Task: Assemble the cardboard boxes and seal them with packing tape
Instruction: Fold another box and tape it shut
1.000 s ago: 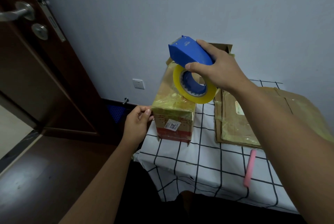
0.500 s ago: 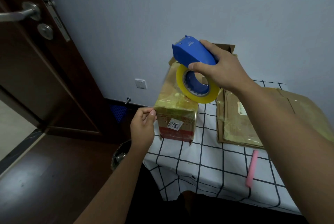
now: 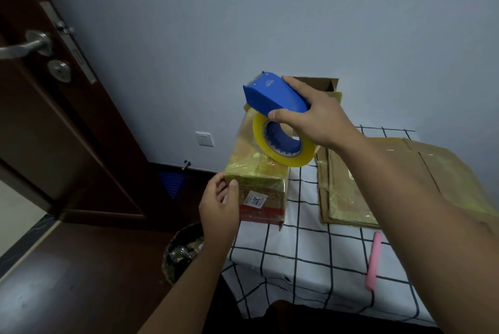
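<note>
A taped cardboard box point(image 3: 259, 180) with a white label stands at the table's left edge. My left hand point(image 3: 220, 205) pinches the box's near left top corner, thumb on the front face. My right hand point(image 3: 316, 115) grips a blue tape dispenser point(image 3: 272, 94) holding a yellow tape roll point(image 3: 283, 146), raised just above the box top. A clear strip of tape seems to run from the dispenser down to the box's left edge. Flattened cardboard boxes point(image 3: 378, 180) lie on the table to the right.
The table has a white cloth with a black grid point(image 3: 305, 258). A pink cutter point(image 3: 374, 260) lies near its right front. An open box point(image 3: 324, 84) stands behind by the wall. A waste bin point(image 3: 181, 252) sits on the floor, a dark door point(image 3: 54, 117) at left.
The view has shifted, showing the bin. My left hand slid from the box's left side round to its front corner. The dispenser stays raised over the box.
</note>
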